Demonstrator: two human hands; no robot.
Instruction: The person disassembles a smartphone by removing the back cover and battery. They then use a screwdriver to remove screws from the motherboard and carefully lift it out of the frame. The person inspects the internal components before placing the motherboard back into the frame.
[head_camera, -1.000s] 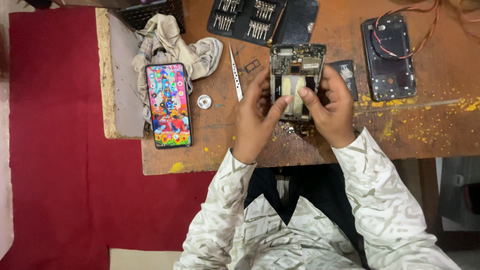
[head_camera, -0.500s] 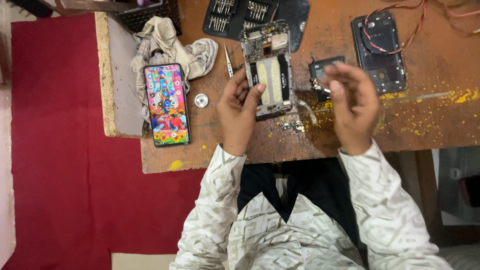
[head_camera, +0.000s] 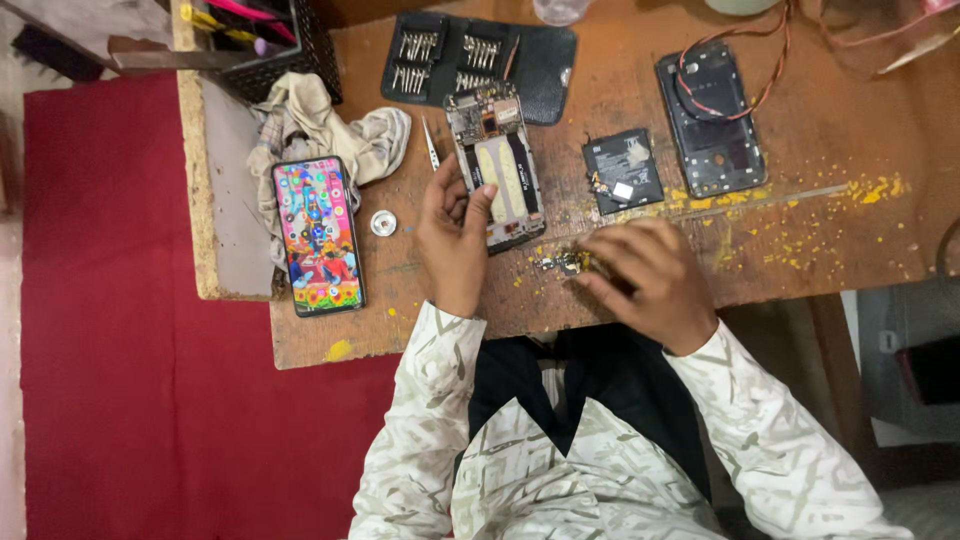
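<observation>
A worn brown wooden table fills the top of the view. Its top is scratched and has yellow powder specks on it. At the left end sits a pale chipboard slab with a grey top. Under and beside the table lies a dark red carpet. A strip of pale floor shows at the far left edge. The light is soft and even.

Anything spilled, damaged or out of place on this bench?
Yes. Yellow crumbs lie scattered over the wooden table near the right hand. The opened phone by the left hand lies backless, insides exposed, its battery apart.
</observation>
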